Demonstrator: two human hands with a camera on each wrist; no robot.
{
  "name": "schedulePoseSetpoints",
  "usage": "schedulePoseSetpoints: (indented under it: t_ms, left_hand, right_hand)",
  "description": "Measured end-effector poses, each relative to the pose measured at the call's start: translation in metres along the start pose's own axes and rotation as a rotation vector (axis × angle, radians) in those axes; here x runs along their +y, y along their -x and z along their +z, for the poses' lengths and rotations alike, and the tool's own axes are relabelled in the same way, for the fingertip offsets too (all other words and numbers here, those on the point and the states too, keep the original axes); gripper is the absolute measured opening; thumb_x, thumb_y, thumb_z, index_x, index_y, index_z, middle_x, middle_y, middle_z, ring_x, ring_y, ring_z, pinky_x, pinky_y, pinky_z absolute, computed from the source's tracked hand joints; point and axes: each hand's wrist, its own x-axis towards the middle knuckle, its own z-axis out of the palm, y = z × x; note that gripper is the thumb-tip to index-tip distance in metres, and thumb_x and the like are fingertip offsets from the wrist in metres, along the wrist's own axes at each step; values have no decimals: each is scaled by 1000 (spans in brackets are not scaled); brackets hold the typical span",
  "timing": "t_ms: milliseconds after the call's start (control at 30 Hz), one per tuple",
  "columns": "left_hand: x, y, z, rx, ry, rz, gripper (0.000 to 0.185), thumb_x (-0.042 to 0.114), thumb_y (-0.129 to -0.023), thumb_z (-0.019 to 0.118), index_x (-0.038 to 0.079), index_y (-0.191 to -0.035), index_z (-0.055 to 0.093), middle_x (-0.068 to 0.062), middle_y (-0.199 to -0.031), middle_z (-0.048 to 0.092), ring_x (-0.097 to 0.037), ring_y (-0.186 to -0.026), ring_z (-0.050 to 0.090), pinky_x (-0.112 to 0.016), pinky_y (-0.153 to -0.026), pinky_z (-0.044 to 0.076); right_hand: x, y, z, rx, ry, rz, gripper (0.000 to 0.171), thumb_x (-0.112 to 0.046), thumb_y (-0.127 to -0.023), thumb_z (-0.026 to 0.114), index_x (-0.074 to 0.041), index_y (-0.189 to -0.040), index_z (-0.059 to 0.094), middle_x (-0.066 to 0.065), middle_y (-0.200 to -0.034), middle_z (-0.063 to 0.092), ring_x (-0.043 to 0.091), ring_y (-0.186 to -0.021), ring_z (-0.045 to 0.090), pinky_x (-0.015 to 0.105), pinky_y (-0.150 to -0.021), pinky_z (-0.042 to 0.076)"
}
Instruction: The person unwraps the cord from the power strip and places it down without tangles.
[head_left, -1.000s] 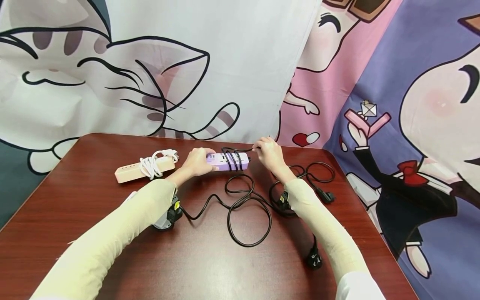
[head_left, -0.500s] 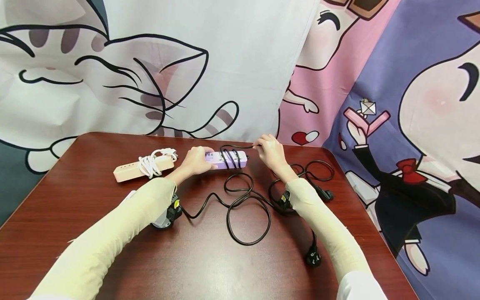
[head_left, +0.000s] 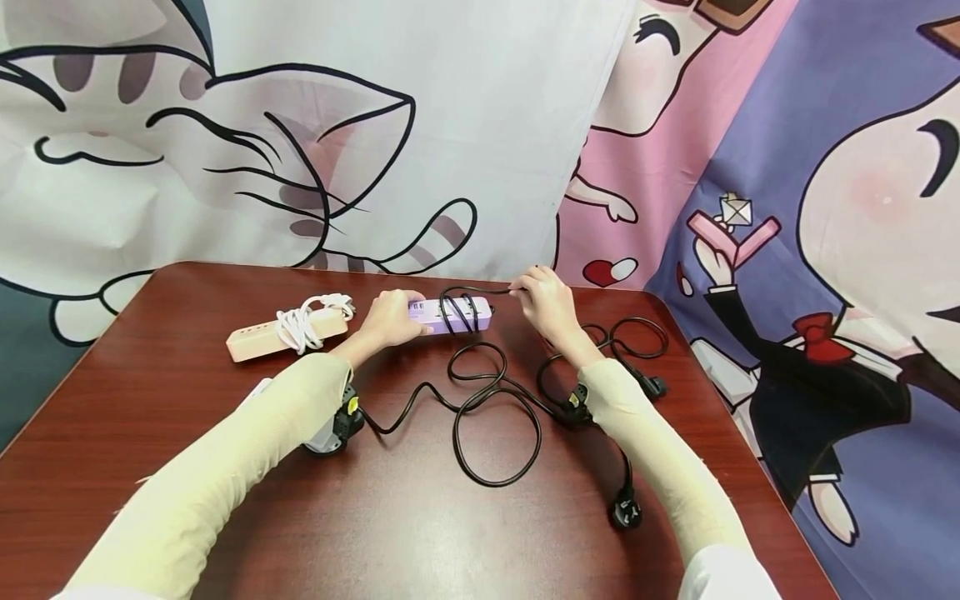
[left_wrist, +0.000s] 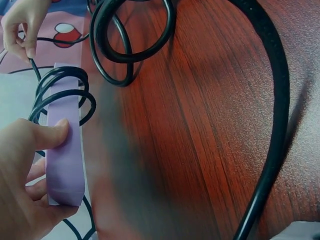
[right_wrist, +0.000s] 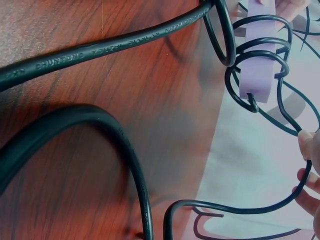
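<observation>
**Head view: my two hands and a purple power strip with a black cord**

Head view shows the big brown table [head_left: 187, 433] under both my arms. Behind my hands hangs a cloth with cartoon cats [head_left: 300, 142].

The long black cord [head_left: 495, 417] lies in loose loops on the table between my arms and a bit nearer to me than my hands. Its plug [head_left: 626, 510] lies beside my right sleeve. I think the cord is bendy but springy, so the loops may pop open if I let go. It looks smooth, so I should pinch it tight, close to the strip.

Left of my left hand lies a pink power strip [head_left: 258, 340] with a white cord [head_left: 303, 321] wrapped around it.

The purple power strip [head_left: 450, 315] sits between my two hands, at the far side of the table. A few turns of the black cord go around it. It looks hard and light, and best held by its end, away from the wraps.

My left hand [head_left: 390, 317] holds the left end of the purple strip, thumb on one side and fingers curled on the other. My right hand [head_left: 547, 304] pinches the black cord with thumb and fingertip, just right of the strip, lifted a little.
</observation>
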Motion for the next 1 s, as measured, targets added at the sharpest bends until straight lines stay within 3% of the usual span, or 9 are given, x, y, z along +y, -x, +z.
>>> schedulePoseSetpoints:
  t_ms: [633, 1000]
  left_hand:
    - [0, 4, -5, 47, 19, -51, 57, 25, -75, 79, 0, -123, 62, -20, -116, 66, -32, -96, 61, -43, -84, 47]
    - [-2, 5, -9, 82, 14, -79, 56, 24, -75, 79, 1, -123, 62, -21, -114, 67, -35, -95, 62, -44, -83, 47]
  right_hand:
    - [-3, 14, -23, -1, -5, -1, 5, -13, -86, 70, -11, -86, 75, 3, -87, 68, 22, -83, 58, 37, -67, 51]
    - [-4, 21, -35, 37, 15, -68, 4, -9, -82, 73, -12, -84, 75, 3, -86, 69, 23, -82, 59, 37, -66, 52]
